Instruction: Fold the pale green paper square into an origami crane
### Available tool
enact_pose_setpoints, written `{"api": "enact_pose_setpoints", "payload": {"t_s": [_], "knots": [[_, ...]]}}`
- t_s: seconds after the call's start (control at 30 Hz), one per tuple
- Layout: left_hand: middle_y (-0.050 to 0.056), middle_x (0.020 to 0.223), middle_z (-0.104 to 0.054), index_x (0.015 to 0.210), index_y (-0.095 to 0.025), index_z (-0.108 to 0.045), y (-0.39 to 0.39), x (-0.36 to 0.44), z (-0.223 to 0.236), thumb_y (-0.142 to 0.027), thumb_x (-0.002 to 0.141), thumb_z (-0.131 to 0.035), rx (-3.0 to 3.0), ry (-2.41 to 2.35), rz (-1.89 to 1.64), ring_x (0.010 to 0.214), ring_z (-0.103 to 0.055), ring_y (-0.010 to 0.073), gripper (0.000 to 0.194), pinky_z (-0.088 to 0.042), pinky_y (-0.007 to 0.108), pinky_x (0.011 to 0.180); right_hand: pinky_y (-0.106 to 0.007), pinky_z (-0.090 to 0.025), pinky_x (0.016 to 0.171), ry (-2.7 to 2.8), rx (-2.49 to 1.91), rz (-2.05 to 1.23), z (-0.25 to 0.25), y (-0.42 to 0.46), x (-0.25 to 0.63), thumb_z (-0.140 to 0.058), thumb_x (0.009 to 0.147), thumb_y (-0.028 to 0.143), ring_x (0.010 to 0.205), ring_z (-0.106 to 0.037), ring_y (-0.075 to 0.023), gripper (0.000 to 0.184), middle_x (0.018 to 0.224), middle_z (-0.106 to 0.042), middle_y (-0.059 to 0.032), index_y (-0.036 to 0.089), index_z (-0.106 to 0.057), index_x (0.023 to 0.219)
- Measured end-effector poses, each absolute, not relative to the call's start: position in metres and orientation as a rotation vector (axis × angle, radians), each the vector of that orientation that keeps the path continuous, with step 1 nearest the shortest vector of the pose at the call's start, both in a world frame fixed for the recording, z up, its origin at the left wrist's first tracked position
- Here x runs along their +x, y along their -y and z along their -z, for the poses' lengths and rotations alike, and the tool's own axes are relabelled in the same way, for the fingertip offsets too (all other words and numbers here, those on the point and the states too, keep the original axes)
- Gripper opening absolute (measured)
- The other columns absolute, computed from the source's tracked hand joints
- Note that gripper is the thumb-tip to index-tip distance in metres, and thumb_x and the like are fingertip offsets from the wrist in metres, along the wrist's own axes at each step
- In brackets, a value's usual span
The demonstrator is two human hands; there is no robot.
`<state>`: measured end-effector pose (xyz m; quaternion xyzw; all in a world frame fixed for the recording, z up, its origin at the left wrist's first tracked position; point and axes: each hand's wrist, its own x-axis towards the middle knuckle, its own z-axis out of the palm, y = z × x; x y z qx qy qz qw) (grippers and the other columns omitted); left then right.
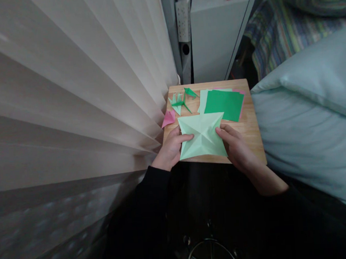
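The fingers point(187, 137) of the left hand point(172, 147) and right hand point(236, 144) pinch opposite sides of a pale-green, creased, square paper sheet point(203, 145) above the near edge of the light wooden desk point(252, 130), their underside hold partly hidden; gentle, even tension should prevent tearing.

Table point(252, 133), origami point(177, 104), paper stack point(224, 104) (green uppermost)
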<state>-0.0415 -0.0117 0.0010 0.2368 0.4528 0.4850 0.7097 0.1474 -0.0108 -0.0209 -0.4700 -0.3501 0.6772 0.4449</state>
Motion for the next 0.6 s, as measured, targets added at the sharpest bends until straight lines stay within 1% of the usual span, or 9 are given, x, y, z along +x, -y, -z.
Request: {"api": "enact_pose_setpoints", "payload": {"t_s": [0.07,0.13,0.2,0.27,0.33,0.37,0.5,0.6], "knots": [[0.010,0.109,-0.081,0.112,-0.014,-0.074,0.0100,-0.0427,0.0015,-0.013,0.058,-0.085,0.518,-1.046,-1.110,0.106,-0.075,0.0324,0.055,-0.055,0.045,0.101,-0.051,-0.058,0.093,0.966,-1.271,-1.348,0.0256,0.0086,0.1505,-0.080,0.078,0.051,0.104,-0.071,-0.0281,0.053,0.116,-0.072,-0.0078,0.027,-0.055,0.117],[0.010,0.108,-0.081,0.112,-0.014,-0.074,0.0093,-0.0434,0.0031,-0.013,0.057,-0.087,0.507,-1.075,-1.104,0.104,-0.075,0.0321,0.056,-0.055,0.045,0.101,-0.052,-0.057,0.095,1.202,-1.288,-1.002,0.0271,0.0081,0.1538,-0.082,0.079,0.045,0.116,-0.066,-0.0296,0.054,0.129,-0.065,-0.0112,0.027,-0.053,0.120],[0.011,0.107,-0.081,0.112,-0.014,-0.074,0.0097,-0.0432,0.0032,-0.013,0.056,-0.088,0.503,-1.071,-1.080,0.102,-0.076,0.0320,0.057,-0.056,0.045,0.100,-0.055,-0.052,0.102,1.496,-1.224,-0.713,0.0260,0.0091,0.1559,-0.080,0.082,0.038,0.127,-0.059,-0.0313,0.042,0.134,-0.061,-0.0123,0.026,-0.059,0.115],[0.011,0.105,-0.081,0.111,-0.013,-0.074,0.0110,-0.0422,0.0022,-0.012,0.057,-0.088,0.498,-1.046,-1.059,0.099,-0.076,0.0316,0.055,-0.056,0.046,0.100,-0.057,-0.048,0.107,1.711,-1.136,-0.520,0.0241,0.0110,0.1563,-0.076,0.087,0.034,0.130,-0.057,-0.0317,0.023,0.134,-0.061,-0.0112,0.026,-0.065,0.106],[0.012,0.105,-0.081,0.110,-0.012,-0.075,0.0126,-0.0408,0.0006,-0.012,0.060,-0.088,0.490,-1.015,-1.041,0.098,-0.077,0.0306,0.052,-0.056,0.045,0.100,-0.057,-0.046,0.110,1.811,-1.074,-0.428,0.0222,0.0128,0.1556,-0.073,0.091,0.031,0.129,-0.058,-0.0318,0.010,0.136,-0.061,-0.0101,0.027,-0.069,0.099],[0.012,0.106,-0.081,0.110,-0.012,-0.075,0.0134,-0.0400,-0.0002,-0.012,0.061,-0.088,0.487,-1.003,-1.031,0.098,-0.077,0.0300,0.051,-0.056,0.045,0.100,-0.057,-0.045,0.109,1.837,-1.060,-0.409,0.0214,0.0136,0.1552,-0.072,0.092,0.030,0.129,-0.058,-0.0321,0.007,0.137,-0.061,-0.0101,0.027,-0.070,0.098],[0.014,0.108,-0.080,0.114,-0.011,-0.075,0.0159,-0.0379,-0.0025,-0.014,0.066,-0.089,0.491,-0.997,-0.967,0.099,-0.077,0.0302,0.050,-0.056,0.044,0.099,-0.058,-0.042,0.110,1.921,-1.036,-0.383,0.0183,0.0156,0.1547,-0.073,0.092,0.029,0.132,-0.057,-0.0341,0.005,0.138,-0.065,-0.0101,0.027,-0.070,0.094],[0.015,0.112,-0.079,0.118,-0.011,-0.075,0.0169,-0.0376,-0.0023,-0.014,0.065,-0.090,0.516,-0.995,-0.939,0.104,-0.076,0.0319,0.055,-0.055,0.044,0.100,-0.059,-0.034,0.114,1.983,-1.011,-0.414,0.0175,0.0168,0.1542,-0.072,0.092,0.027,0.127,-0.062,-0.0319,0.006,0.124,-0.074,-0.0063,0.028,-0.067,0.095]]}}
